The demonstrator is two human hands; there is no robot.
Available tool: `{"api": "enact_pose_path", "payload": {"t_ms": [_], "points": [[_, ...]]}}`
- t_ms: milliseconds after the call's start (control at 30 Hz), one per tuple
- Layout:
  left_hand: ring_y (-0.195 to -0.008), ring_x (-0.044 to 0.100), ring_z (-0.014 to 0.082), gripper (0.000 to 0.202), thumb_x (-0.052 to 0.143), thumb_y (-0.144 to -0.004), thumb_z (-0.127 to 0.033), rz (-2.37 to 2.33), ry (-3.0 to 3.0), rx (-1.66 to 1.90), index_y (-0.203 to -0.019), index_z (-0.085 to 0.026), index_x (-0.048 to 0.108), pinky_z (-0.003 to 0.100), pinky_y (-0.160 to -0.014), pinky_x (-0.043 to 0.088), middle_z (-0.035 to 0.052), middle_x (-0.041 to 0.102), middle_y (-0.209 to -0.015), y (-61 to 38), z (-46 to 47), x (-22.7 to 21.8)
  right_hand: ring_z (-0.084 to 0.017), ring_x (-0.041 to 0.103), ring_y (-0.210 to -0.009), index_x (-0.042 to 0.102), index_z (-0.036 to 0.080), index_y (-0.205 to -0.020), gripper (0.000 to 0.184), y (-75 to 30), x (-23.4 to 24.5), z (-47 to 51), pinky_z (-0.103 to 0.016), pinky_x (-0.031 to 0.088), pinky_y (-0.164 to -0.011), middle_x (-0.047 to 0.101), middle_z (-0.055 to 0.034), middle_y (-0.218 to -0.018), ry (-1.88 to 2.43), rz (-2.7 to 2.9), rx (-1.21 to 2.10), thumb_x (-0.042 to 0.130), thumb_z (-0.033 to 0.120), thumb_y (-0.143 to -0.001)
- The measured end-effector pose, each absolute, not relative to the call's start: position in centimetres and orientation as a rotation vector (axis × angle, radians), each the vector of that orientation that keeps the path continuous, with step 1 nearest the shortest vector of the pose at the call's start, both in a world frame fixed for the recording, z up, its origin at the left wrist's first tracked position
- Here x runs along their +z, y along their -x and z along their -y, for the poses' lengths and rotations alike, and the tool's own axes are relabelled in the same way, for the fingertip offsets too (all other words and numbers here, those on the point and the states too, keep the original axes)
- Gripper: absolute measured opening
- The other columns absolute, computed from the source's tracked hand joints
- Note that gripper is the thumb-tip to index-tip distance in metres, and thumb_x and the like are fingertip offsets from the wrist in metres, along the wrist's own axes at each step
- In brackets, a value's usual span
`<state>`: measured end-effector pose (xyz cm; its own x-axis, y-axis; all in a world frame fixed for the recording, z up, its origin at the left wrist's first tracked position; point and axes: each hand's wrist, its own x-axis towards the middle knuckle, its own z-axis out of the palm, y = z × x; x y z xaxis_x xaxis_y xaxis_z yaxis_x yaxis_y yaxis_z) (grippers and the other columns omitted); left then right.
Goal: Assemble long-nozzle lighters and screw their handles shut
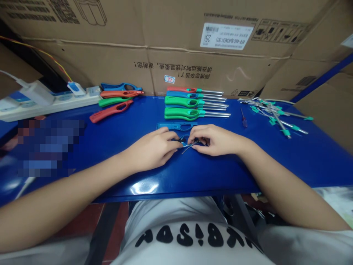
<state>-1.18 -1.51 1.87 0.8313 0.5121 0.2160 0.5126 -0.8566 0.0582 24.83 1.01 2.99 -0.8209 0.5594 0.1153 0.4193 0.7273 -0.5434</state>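
Note:
Near the middle of the blue table, my left hand (154, 148) is closed, its fingertips pinching a blue lighter housing (186, 144), mostly covered by my hands. From the right, my right hand (216, 140) meets it, thumb and fingers pressed together on a thin grey wire (188, 149) at the housing. A small dark part shows by my left fingertips, too small to name. Just beyond both hands lies another blue lighter shell half (176, 126), its inner side up. Further back, several assembled long-nosed lighters (182, 113) in green, blue and red lie in a row, metal tubes pointing right.
Several lighter housings (111, 112) lie at the back left beside a white power strip (49, 105). A small screwdriver (243, 119) and a heap of metal tubes with wires (278, 116) lie at right. A cardboard wall (176, 44) closes the back.

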Motion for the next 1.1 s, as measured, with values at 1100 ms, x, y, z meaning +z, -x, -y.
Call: {"api": "enact_pose_path", "payload": {"t_ms": [1100], "points": [[-0.105,0.062,0.025,0.023,0.056,-0.097,-0.017,0.968,3.161,-0.481,-0.113,-0.018,0.071,0.042,-0.097,0.051,0.0097,0.067,-0.114,1.18,1.1,1.65,-0.011,0.056,-0.071,0.071,0.016,-0.114,0.028,-24.48,2.89,-0.63,-0.025,0.048,-0.067,0.066,-0.0076,-0.108,0.736,2.651,0.863,0.061,0.013,-0.088]]}}
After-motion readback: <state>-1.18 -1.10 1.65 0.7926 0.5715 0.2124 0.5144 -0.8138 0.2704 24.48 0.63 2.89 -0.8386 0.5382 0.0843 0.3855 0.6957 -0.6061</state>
